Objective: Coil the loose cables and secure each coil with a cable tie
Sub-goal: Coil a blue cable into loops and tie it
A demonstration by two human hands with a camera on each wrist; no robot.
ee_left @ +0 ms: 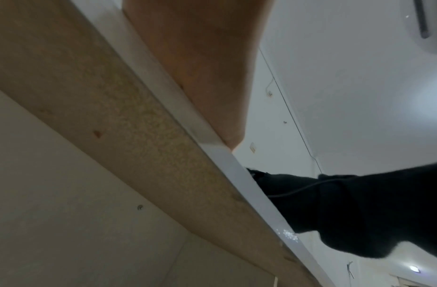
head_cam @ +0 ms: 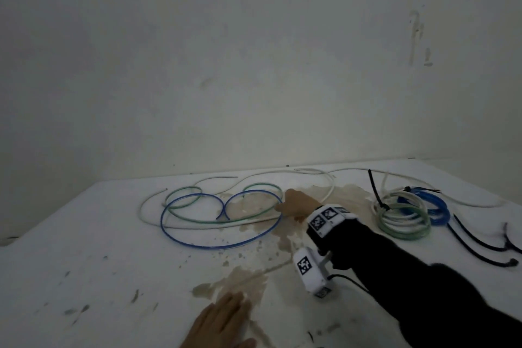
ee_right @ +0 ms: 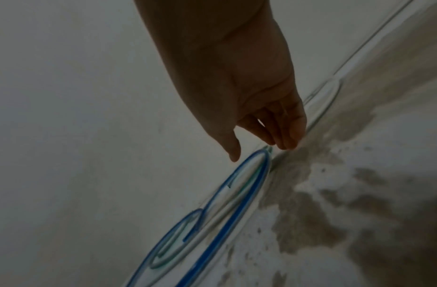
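A loose blue cable [head_cam: 220, 237] lies in wide loops at the middle of the white table [head_cam: 113, 263], tangled with a green cable [head_cam: 183, 198] and a white cable [head_cam: 254, 181]. My right hand [head_cam: 291, 203] reaches to the right end of these loops. In the right wrist view it [ee_right: 259, 151] hangs with its fingers extended, the fingertips [ee_right: 286, 145] just above the blue cable's bend [ee_right: 259, 161] and holding nothing. My left hand [head_cam: 240, 319] lies flat on the near table edge; its palm [ee_left: 200, 68] shows in the left wrist view.
At the right stand a tied green and white coil [head_cam: 404, 220] with a black tie [head_cam: 377, 192] sticking up, and a blue coil [head_cam: 432, 206] behind it. Loose black cable ties [head_cam: 480, 246] lie at the far right. Brown stains [head_cam: 240, 282] mark the tabletop. A wall rises behind.
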